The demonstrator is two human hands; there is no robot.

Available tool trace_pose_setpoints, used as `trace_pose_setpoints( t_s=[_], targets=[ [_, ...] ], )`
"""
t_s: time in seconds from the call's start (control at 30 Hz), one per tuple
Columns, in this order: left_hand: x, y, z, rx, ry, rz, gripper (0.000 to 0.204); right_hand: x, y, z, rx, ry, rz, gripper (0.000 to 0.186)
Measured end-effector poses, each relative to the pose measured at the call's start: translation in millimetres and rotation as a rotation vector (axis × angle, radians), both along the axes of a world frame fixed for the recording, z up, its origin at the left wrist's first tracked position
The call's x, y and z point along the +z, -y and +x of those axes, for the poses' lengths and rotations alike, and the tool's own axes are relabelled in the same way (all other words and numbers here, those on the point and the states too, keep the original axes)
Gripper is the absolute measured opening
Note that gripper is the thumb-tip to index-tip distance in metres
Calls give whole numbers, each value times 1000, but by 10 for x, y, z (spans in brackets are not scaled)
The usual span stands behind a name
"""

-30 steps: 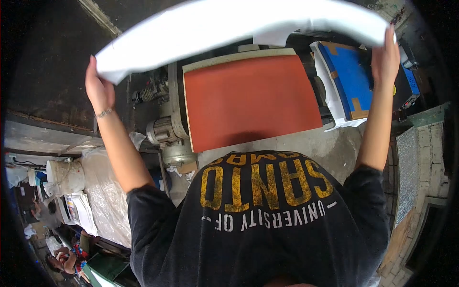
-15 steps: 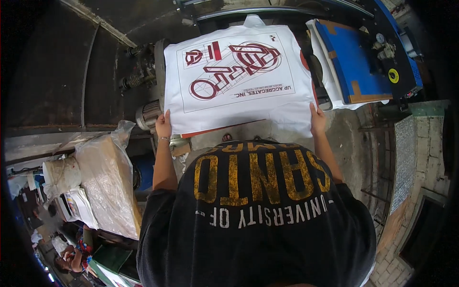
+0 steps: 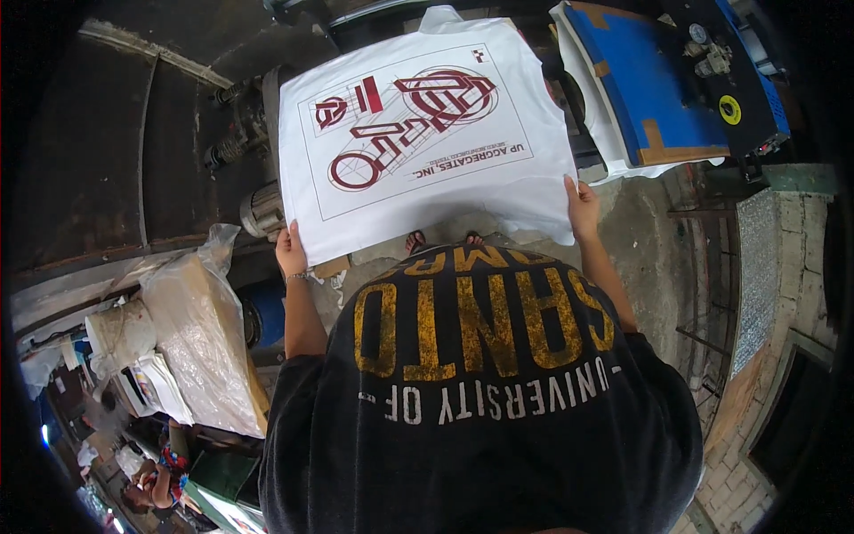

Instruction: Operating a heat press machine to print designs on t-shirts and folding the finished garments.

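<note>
A white T-shirt (image 3: 418, 191) is spread out in front of me, its printed side up. The print is a framed dark red design of rings and bars, with thin lines running through it. At the shirt's near left corner, my left hand (image 3: 291, 251) pinches the cloth. My right hand (image 3: 583, 209) grips the near right corner, fingers closed on the edge. Between the two hands the near edge sags slightly, and the floor shows below it. Whatever lies beneath the shirt is mostly hidden.
Right of the shirt, a blue board (image 3: 640, 84) with brown tape rests over white cloth, beside a pressure gauge (image 3: 698, 34). A motor (image 3: 262, 212) stands at the left. Plastic-wrapped cardboard (image 3: 200, 329) and a white bucket (image 3: 123, 331) are lower left, near another person (image 3: 158, 481).
Both hands have shifted the shirt left, its left side dropping nearer to me. The red edge that showed beneath its near side is no longer visible. Both hands still grip the corners.
</note>
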State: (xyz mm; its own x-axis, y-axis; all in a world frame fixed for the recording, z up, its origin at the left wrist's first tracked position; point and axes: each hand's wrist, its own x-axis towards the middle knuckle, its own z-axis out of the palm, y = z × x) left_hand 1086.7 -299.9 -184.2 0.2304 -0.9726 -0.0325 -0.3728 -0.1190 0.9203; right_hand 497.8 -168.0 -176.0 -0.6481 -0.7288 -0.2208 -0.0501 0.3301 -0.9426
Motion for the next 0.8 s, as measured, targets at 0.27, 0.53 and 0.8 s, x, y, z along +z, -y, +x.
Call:
trace_pose_setpoints(
  t_s=[0.27,0.53,0.8],
  targets=[
    [-213,27,-96,102,73,-13,32,-225,-29,-46,23,-209,-15,31],
    [-62,224,-207,66,462,287,31,-264,100,47,-160,-677,168,26],
    [283,927,-2310,-673,774,-296,64,516,1945,1577,1099,-961,-180,46]
  ],
)
